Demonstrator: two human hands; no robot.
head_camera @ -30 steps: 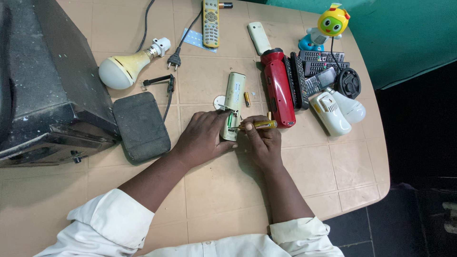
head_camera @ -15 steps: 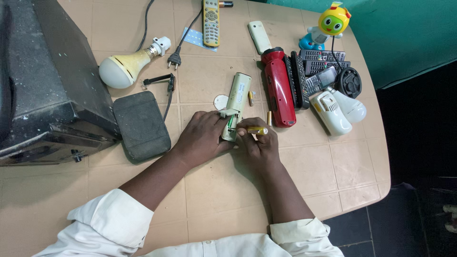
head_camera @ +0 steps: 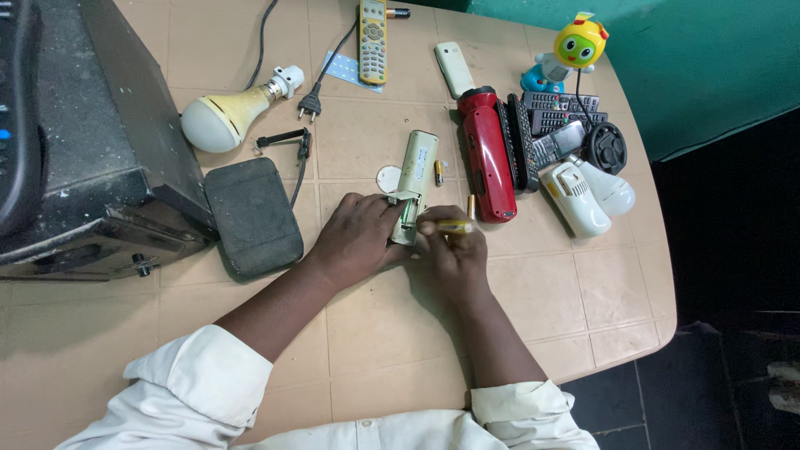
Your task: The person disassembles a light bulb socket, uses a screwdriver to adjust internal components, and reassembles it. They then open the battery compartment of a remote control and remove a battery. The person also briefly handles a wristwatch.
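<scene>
Holding pale remote [head_camera: 416, 171] steady, left hand [head_camera: 354, 237]; right hand [head_camera: 450, 250] grips battery [head_camera: 452, 226].

A pale cream remote control [head_camera: 414, 179] lies face down on the tan table, pointing away from the person, its battery compartment open at the near end, with a yellow battery [head_camera: 451, 226] held crosswise just beside that opening.

Under our left hand [head_camera: 354, 237]: pale green, matt plastic remote casing [head_camera: 414, 179]. In our right hand [head_camera: 450, 250]: glossy yellow metal-cased battery [head_camera: 452, 226]. Beyond our right hand: shiny, smooth red plastic torch [head_camera: 487, 154]. Beside our left hand: dull, scuffed black pad [head_camera: 252, 215].
</scene>
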